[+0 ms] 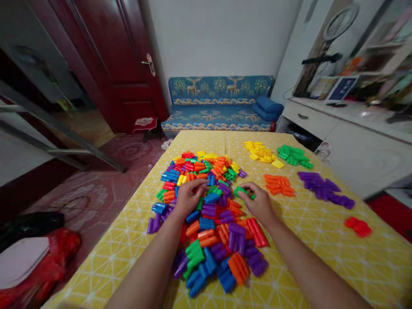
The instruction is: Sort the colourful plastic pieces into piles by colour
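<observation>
- Right hand grips green piece; a loose pinch could drop it.
- Left hand curled over pile, grip cannot be confirmed; hasty digging might scatter it.

Two bare forearms taper toward narrower wrists and equally bare hands.

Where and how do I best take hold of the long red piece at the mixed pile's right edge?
I'd pinch the long red piece across its long sides, near the middle, coming from above and slightly right. It lies flat, its right side facing yellow cloth, while an orange piece sits close on its left.
</observation>
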{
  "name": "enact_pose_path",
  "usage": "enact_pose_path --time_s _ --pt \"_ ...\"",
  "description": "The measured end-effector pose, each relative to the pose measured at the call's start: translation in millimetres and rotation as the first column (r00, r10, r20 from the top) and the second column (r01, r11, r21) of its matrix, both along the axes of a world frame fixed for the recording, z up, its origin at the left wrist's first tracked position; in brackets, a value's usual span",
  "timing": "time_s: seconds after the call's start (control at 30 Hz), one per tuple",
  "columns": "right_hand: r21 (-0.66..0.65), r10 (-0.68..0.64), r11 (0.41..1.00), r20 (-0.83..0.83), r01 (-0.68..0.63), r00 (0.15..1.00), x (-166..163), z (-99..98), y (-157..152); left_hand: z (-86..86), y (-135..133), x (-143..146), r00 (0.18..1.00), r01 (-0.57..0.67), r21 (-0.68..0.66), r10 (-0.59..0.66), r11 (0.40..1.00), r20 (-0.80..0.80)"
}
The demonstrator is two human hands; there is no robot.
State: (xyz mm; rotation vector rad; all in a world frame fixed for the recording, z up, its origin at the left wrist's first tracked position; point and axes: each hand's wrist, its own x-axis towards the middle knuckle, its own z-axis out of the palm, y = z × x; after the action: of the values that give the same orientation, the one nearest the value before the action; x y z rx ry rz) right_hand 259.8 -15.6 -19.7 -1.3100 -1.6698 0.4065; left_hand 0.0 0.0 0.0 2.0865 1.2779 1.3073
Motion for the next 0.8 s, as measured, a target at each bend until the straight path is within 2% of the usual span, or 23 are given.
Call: enact_pose_path --time_s 0.2,0.43,0.53,0.67,0.8 --pt "-0.083 0.036 0.996 0.095 -0.028 0.995 8 1.6 -3 0.4 2 3 1.000 0.012 -0.009 -0.012 1.000 0.019" --pt "0.003 -0.049 0.999 0.066 0.049 0.997 12 1.5 2 2.0 1 4 0.999 0.021 -0.034 -0.020 0.999 0.042" --pt "-0.025 -0.067 0.997 0.079 0.070 0.995 13 -0.3 4 3.4 1 4 0.999 0.023 -0.035 -0.021 0.999 0.045" --pt "-0.113 -0.041 0.991 0.214 0.066 0.976 9 0.2 2 2.5 1 3 0.998 0.028 -0.032 -0.026 0.999 0.048" --pt "-0.026 0.011 1.000 0.310 -0.003 0.951 5 2.2 0 0.1 1 1 0.999 0.021 -0.032 -0.020 0.999 0.046"
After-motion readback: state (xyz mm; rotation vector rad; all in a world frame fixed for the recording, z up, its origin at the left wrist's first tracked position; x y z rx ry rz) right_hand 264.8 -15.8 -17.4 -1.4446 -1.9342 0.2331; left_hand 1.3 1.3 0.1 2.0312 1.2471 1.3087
